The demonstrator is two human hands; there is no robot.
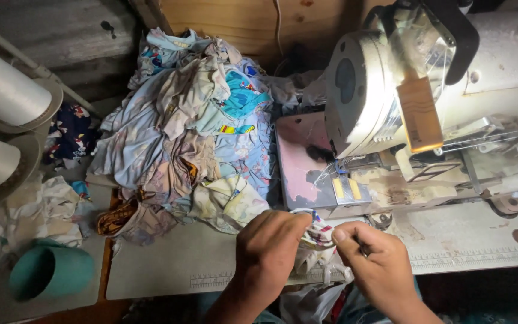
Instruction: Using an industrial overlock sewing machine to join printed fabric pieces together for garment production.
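The left hand [271,249] and the right hand [374,259] both pinched one small piece of printed cloth [318,235], white with bits of red and blue. The fingers of each hand were closed tight on it, and the cloth sat between the two hands, low down at about 6 o'clock in the view, just over the front edge of the sewing table [463,240]. More of the cloth hung down below the hands. Up at about 2 o'clock from the hands stood a big white sewing machine [379,90], with a small light shining by its needle. At about 11 o'clock from the hands lay a tall pile of cloth pieces [181,126], blue, grey and cream, with its near edge close to the left hand. Far off at 9 o'clock were two big white thread spools [1,90], one above the other. A green cup [52,271] lay on its side at about 8 o'clock, well apart from the hands.
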